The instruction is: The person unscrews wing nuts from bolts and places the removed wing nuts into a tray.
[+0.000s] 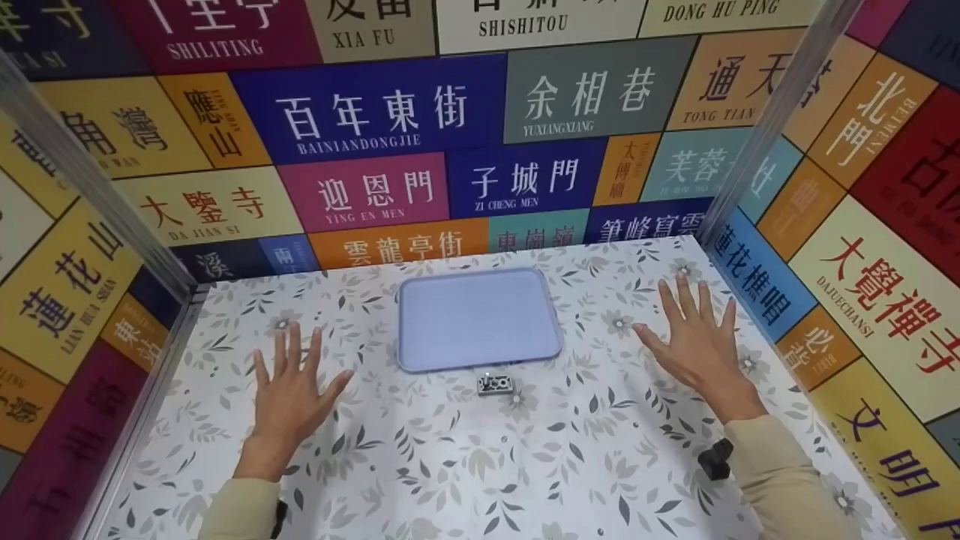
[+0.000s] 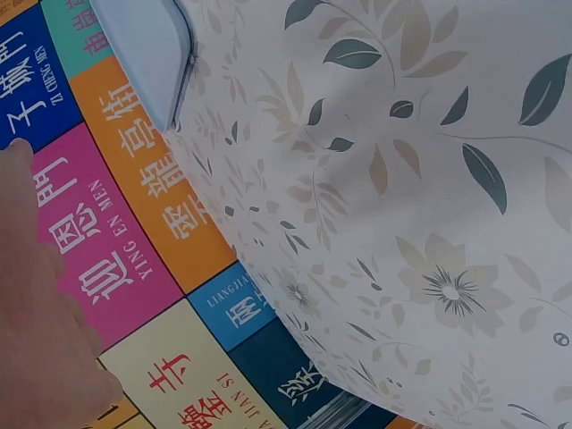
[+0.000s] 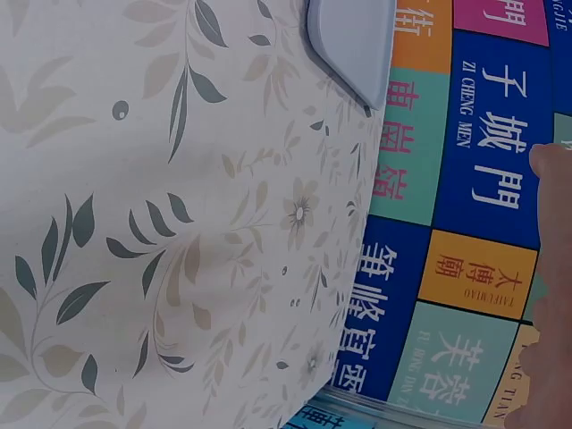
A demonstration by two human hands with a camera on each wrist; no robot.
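Observation:
A pale blue-violet rectangular tray [image 1: 480,321] lies on the flower-patterned tabletop, and its corner shows in both wrist views. Just in front of the tray is a small silver and black object [image 1: 495,385]; its kind is too small to tell. To the left, my left hand [image 1: 289,394] is spread palm down with straight fingers, holding nothing. On the other side, my right hand [image 1: 697,345] is likewise spread with fingers apart and holds nothing. Both hands are apart from the tray and the small object.
The patterned table [image 1: 450,465] is enclosed at the back and sides by walls of colourful sign panels [image 1: 375,112]. Metal corner posts [image 1: 780,120] stand at the back corners. A black wrist device [image 1: 716,459] sits at the right sleeve.

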